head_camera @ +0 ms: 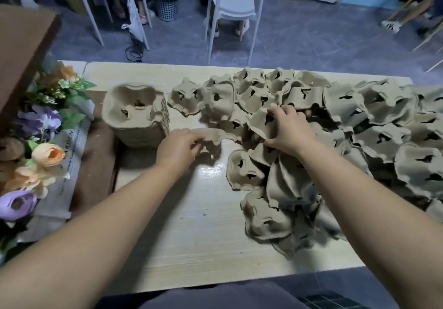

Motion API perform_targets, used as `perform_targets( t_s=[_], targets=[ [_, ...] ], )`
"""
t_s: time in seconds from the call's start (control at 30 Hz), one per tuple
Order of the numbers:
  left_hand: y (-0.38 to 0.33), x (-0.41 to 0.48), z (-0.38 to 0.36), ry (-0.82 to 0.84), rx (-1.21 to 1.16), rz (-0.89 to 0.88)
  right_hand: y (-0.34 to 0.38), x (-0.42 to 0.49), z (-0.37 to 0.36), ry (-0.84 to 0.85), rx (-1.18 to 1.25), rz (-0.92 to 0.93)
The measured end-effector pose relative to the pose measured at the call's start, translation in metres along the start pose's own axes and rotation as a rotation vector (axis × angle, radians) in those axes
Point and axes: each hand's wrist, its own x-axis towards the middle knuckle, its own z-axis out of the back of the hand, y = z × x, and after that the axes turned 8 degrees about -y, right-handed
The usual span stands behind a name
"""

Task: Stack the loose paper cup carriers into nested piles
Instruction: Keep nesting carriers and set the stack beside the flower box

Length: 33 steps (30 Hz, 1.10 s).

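Pale table (191, 224): left grip (177, 146) and right grip (290, 131) each hold a tan pulp carrier (260, 122).

Flowers (48, 155), orange and purple, lie at the tabletop (191, 224) left edge on printed paper (69, 145). Beyond: two white chairs (233, 4), perforated bin (167, 6), grey floor (311, 40).

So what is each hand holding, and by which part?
The left hand pinches one loose carrier by its rim; the right hand grips a second carrier on the heap by its edge.
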Motion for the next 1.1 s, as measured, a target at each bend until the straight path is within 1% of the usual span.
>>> perform_targets(
  t_s=[0.1,0.23,0.3,0.37,0.43,0.47,0.53,0.6,0.67,0.73,0.83,0.93,1.03,1.1],
  targets=[
    [0.013,-0.033,-0.005,-0.002,-0.002,-0.083,0.001,0.0,-0.001,-0.003,0.037,-0.015],
    [0.015,-0.058,-0.012,0.018,0.026,-0.15,0.007,-0.001,0.006,0.045,0.048,-0.007],
    [0.012,-0.063,-0.01,0.032,0.004,-0.119,0.01,-0.004,0.013,0.032,0.086,-0.004],
    [0.01,-0.062,-0.004,0.005,-0.03,-0.083,0.013,-0.008,0.021,0.007,0.139,0.012],
    [0.007,-0.048,0.002,-0.008,-0.053,0.011,0.016,-0.014,0.029,0.006,0.206,0.034],
    [0.006,-0.037,0.004,0.022,-0.038,0.068,0.018,-0.018,0.031,0.017,0.24,0.047],
    [0.003,-0.017,0.004,0.192,0.064,0.149,0.022,-0.026,0.031,0.039,0.281,0.083],
    [0.002,-0.006,-0.003,0.333,0.127,0.157,0.024,-0.033,0.029,0.059,0.299,0.099],
    [0.004,-0.005,-0.009,0.382,0.113,0.168,0.024,-0.039,0.027,0.074,0.316,0.084],
    [0.007,-0.012,-0.011,0.365,0.091,0.193,0.023,-0.042,0.025,0.084,0.313,0.087],
    [0.011,-0.026,-0.01,0.26,0.047,0.221,0.025,-0.044,0.02,0.107,0.303,0.114],
    [0.014,-0.031,-0.006,0.15,-0.061,0.335,0.03,-0.044,0.018,0.127,0.3,0.138],
    [0.016,-0.026,-0.006,0.175,-0.156,0.443,0.036,-0.046,0.02,0.125,0.297,0.177],
    [0.015,-0.025,-0.005,0.163,-0.247,0.518,0.039,-0.048,0.021,0.126,0.286,0.189]
  ],
)
